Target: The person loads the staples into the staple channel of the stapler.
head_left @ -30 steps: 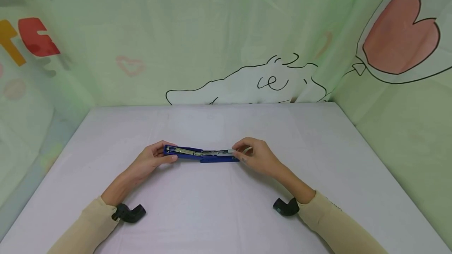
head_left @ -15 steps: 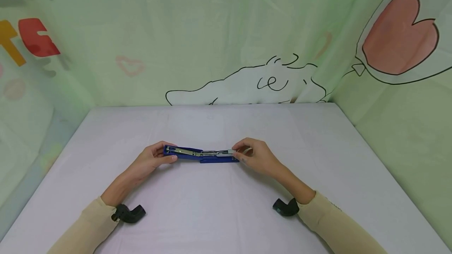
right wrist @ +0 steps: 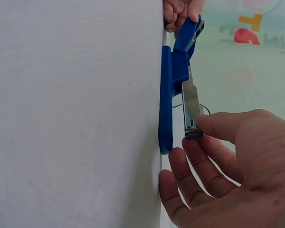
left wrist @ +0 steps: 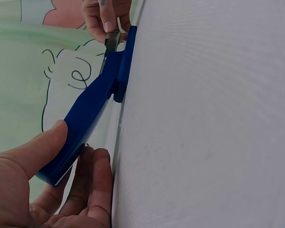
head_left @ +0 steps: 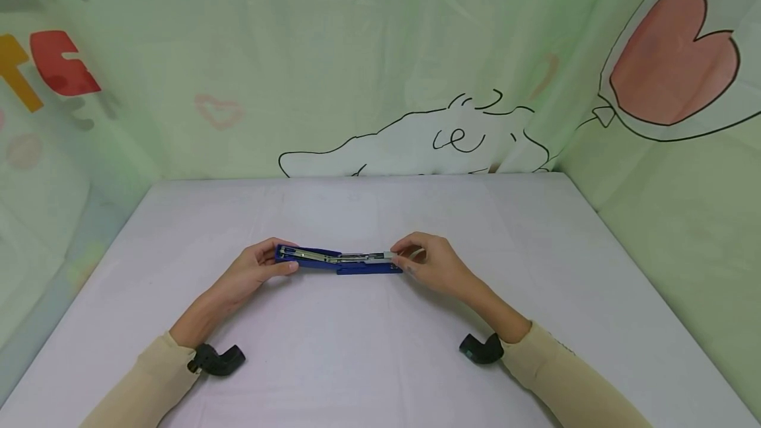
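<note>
A blue stapler (head_left: 368,269) lies swung wide apart at mid-table, its base (right wrist: 166,99) flat on the white cloth. My left hand (head_left: 252,268) grips the raised top cover (left wrist: 83,118) at its far left end, thumb on one side and fingers on the other. At the other end, my right hand (head_left: 436,265) pinches the tip of the metal staple magazine (right wrist: 192,97) between thumb and fingers. A gap shows between magazine and base in the right wrist view. Whether staples sit in the channel is too small to tell.
A white cloth covers the table (head_left: 357,349). Black wrist cameras, one on the left sleeve (head_left: 220,360) and one on the right, hang just over it. Behind stands a green curtain (head_left: 333,51) with drawings on it.
</note>
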`<act>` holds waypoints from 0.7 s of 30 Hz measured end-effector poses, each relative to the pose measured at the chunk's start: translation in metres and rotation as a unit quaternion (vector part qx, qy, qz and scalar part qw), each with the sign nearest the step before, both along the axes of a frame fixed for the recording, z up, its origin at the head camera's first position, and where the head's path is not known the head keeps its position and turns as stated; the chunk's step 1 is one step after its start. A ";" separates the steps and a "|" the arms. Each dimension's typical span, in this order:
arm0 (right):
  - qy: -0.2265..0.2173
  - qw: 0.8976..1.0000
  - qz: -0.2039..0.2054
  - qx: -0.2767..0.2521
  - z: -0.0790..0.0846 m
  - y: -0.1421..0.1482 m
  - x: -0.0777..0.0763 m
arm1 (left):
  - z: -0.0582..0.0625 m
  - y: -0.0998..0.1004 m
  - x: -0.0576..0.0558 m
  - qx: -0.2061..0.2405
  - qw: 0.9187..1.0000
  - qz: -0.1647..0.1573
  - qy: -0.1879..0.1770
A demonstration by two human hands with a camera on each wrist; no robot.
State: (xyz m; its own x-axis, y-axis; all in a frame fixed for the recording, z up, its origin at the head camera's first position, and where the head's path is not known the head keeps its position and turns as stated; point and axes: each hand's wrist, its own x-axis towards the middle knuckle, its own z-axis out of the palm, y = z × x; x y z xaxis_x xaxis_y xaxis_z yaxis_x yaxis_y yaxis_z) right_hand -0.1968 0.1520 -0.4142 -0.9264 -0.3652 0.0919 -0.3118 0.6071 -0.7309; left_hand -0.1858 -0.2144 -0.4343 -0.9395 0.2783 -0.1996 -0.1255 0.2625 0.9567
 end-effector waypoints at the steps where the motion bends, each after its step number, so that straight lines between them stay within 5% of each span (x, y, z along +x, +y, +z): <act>1: 0.000 1.000 0.000 0.000 0.000 0.000 0.000 | 0.000 0.000 0.000 0.000 1.000 0.002 -0.002; 21: -0.015 1.000 0.012 -0.006 -0.003 0.005 -0.003 | 0.001 0.001 0.001 0.003 1.000 0.000 -0.009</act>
